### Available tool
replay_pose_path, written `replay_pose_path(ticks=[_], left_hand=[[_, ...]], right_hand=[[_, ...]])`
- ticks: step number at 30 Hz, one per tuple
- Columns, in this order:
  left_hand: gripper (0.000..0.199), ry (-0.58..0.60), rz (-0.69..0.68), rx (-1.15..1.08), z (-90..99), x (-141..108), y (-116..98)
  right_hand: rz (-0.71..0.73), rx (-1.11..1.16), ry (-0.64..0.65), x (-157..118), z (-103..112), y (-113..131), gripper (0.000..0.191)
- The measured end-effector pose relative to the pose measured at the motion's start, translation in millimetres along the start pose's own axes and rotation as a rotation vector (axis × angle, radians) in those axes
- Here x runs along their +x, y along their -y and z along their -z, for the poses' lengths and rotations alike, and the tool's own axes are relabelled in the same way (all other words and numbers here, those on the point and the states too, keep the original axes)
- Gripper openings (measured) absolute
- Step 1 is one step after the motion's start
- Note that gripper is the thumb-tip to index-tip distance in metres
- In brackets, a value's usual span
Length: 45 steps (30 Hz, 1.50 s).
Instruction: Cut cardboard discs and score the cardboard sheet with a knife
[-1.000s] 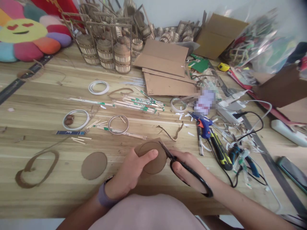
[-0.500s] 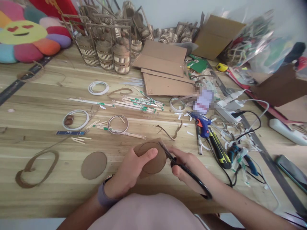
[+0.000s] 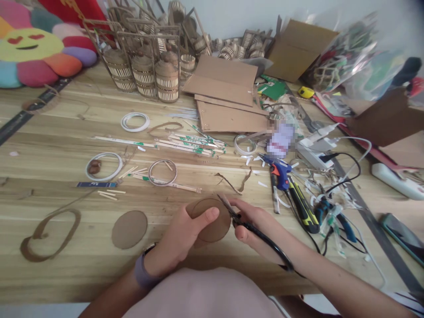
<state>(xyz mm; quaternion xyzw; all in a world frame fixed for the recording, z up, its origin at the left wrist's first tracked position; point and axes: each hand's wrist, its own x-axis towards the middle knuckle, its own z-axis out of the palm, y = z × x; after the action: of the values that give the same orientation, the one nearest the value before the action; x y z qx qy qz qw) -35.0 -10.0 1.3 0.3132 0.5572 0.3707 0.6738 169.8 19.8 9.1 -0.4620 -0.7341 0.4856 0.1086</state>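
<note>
My left hand point(image 3: 185, 232) grips a piece of brown cardboard point(image 3: 212, 227), its thumb flat across the top; a circle is drawn on the piece. In my right hand point(image 3: 256, 223) are scissors point(image 3: 261, 238) with black handles, their blades at the upper right edge of the cardboard along the drawn line. The fingers under the cardboard are hidden. To the left lies a cut cardboard disc point(image 3: 129, 229), flat on the table. A torn cardboard strip point(image 3: 236, 183) rests just beyond my hands.
A glue gun point(image 3: 281, 171), a yellow-black utility knife point(image 3: 303, 205) and pliers point(image 3: 346, 229) lie at the right among cords. White rings point(image 3: 104, 166) and wooden sticks point(image 3: 185, 143) are in the middle. Cardboard sheets point(image 3: 228, 84) and small bamboo lanterns point(image 3: 167, 81) stand farther back.
The scissors' blades have opened a little and moved slightly along the cardboard's edge. The cardboard's upper corner near the blades no longer sticks up. My left hand stays about where it was.
</note>
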Motion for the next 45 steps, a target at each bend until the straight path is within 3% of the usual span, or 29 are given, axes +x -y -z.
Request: replay_pose_path(ticks=[8, 26, 33, 39, 45], left_hand=[[0.046, 0.032, 0.024, -0.044, -0.2, 1, 2], [0.04, 0.093, -0.003, -0.091, -1.0, 2, 4], [0.04, 0.123, -0.013, -0.076, 0.1, 3, 1], [0.037, 0.108, 0.001, -0.027, 0.6, 3, 5], [0.033, 0.13, 0.0, -0.036, -0.4, 5, 8]], right_hand=[[0.133, 0.05, 0.077, 2, 6, 3, 0.081], [0.089, 0.041, 0.077, -6, 3, 10, 0.063], [0.065, -0.01, 0.097, -6, 6, 8, 0.068], [0.02, -0.018, 0.079, -7, 7, -13, 0.087], [-0.012, -0.029, 0.097, -9, 11, -12, 0.077]])
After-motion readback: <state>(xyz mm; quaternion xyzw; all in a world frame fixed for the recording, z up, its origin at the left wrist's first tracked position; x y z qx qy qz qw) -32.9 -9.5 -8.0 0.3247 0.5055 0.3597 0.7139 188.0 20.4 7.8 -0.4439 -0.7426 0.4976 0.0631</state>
